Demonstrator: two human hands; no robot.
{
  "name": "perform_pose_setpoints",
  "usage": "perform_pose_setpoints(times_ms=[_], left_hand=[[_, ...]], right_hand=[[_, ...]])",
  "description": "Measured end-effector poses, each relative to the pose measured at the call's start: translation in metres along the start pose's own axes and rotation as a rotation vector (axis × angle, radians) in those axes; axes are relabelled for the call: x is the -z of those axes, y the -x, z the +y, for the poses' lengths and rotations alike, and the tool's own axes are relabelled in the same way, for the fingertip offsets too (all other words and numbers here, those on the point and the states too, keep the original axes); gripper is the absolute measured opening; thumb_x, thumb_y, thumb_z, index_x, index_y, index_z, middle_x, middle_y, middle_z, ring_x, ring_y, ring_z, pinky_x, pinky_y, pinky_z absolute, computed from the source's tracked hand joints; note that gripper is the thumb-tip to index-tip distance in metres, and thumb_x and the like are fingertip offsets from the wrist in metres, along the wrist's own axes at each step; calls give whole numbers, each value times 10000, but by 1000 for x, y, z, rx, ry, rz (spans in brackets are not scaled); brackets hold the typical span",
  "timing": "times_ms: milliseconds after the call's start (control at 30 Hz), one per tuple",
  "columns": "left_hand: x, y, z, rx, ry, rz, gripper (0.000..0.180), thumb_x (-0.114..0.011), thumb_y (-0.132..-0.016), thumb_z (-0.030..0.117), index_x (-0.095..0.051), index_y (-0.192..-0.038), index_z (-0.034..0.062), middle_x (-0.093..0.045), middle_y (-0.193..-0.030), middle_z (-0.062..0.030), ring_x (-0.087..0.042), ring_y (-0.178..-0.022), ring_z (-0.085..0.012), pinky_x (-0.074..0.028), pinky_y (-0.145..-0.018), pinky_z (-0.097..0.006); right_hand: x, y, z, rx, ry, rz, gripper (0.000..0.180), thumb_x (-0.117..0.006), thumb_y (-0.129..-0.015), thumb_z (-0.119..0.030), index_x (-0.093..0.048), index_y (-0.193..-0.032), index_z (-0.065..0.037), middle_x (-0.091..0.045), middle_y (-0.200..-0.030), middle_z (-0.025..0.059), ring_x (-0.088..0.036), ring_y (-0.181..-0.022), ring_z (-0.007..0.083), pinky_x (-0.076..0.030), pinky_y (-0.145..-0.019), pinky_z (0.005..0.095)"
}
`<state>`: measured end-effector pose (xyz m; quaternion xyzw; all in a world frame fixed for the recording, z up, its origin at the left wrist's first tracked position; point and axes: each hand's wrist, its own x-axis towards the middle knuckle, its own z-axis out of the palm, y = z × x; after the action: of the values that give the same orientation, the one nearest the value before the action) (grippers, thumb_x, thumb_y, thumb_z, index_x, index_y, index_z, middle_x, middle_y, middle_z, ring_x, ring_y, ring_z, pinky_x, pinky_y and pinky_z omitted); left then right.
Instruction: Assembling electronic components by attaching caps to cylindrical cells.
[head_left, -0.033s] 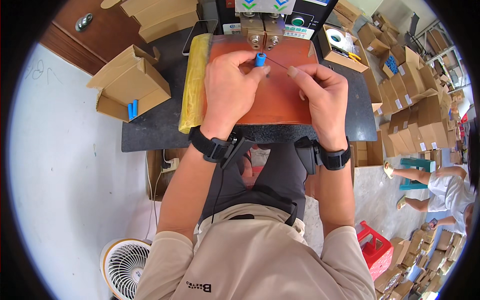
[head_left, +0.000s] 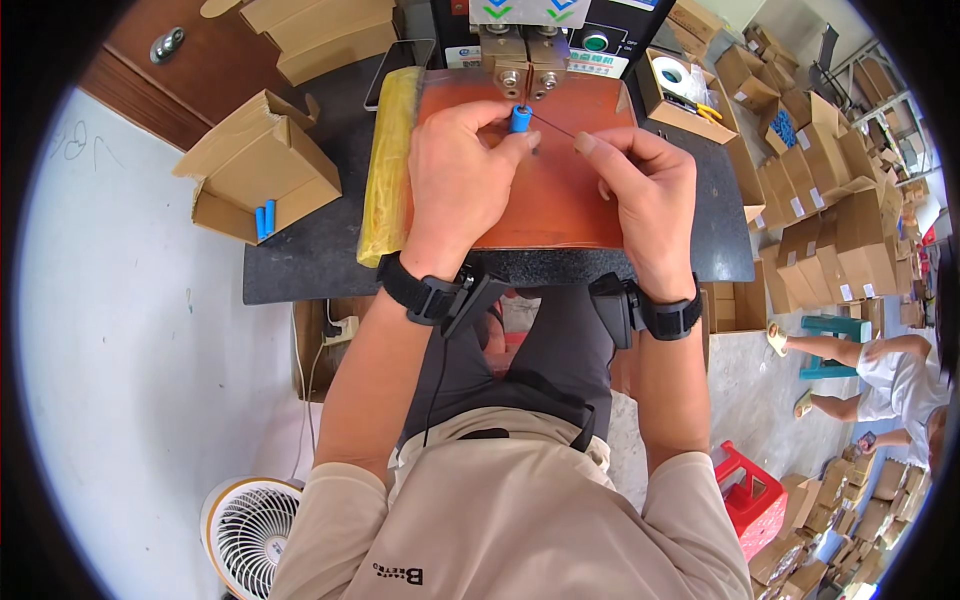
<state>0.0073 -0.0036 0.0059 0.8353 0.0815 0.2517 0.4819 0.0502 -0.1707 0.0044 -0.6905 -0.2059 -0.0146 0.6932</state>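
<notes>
A blue cylindrical battery cell is pinched between the thumb and forefinger of my left hand. Its upper end sits right under the two metal electrodes of a spot welder. From that end a thin dark strip runs to the right, and the fingertips of my right hand close on its other end. Whether the electrodes touch the strip is too small to tell. Both hands are above an orange-red mat.
A yellow film-wrapped roll lies left of the mat. Beyond it an open cardboard box holds blue cells. A tray with tape and pliers stands at the right. A person is farther right, near a red stool.
</notes>
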Motion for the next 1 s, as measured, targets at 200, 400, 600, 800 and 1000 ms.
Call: perform_pose_setpoints(times_ms=[200,400,600,800,1000], left_hand=[[-2,-3,-3,-88,5,1,225,-758,-781,131,-738,-960,-4,-731,-790,-128,-695,-702,-239,-516,-672,-332],[-2,-1,-5,-49,-20,9,249,-772,-777,144,-733,-960,-20,-730,-795,-143,-700,-705,-234,-520,-671,-331],[-3,-1,-14,-74,9,22,284,-775,-782,157,-728,-1010,-7,-721,-797,-139,-689,-703,-215,-518,-666,-335],[24,8,1,98,245,-124,321,-763,-819,169,-670,-1073,-4,-659,-722,-80,-644,-653,-135,-488,-589,-289],[22,7,1,84,436,-244,219,-711,-880,161,-665,-1023,1,-635,-716,-44,-565,-529,-84,-427,-506,-236]], right_hand=[[3,-2,-3,23,-16,-5,107,-717,-874,-78,-732,-899,25,-627,-722,-28,-463,-601,19,-341,-540,189],[16,9,-5,6,56,-106,160,-698,-885,-65,-722,-1003,41,-658,-763,-3,-520,-636,44,-412,-589,197],[29,19,-35,-46,113,-318,268,-672,-880,17,-675,-1147,43,-720,-854,79,-665,-742,99,-539,-694,239],[24,14,-35,-70,26,-405,202,-681,-891,-7,-696,-1089,27,-716,-837,73,-657,-713,97,-526,-661,226],[14,-1,-17,-91,-214,-194,124,-676,-911,-64,-702,-991,26,-620,-720,0,-460,-544,49,-353,-500,205]])
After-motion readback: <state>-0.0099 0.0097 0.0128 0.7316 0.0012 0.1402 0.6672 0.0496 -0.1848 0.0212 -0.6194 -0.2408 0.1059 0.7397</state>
